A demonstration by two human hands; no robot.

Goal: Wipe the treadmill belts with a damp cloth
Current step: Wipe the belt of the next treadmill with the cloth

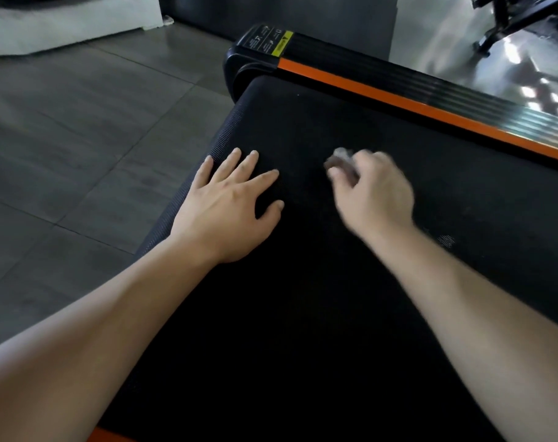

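Note:
A black treadmill belt fills the middle of the head view, running from the lower left up to the rear end cap. My left hand lies flat on the belt near its left edge, fingers spread and straight. To its right, my right hand is blurred and its fingers curl round a small bunched brownish-grey cloth, which sticks out past the fingertips just above the belt. Most of the cloth is hidden inside the hand.
An orange strip and black ribbed side rail border the belt on the right, ending in a black end cap with a yellow warning label. Grey floor tiles lie to the left. Dark equipment legs stand at the top right.

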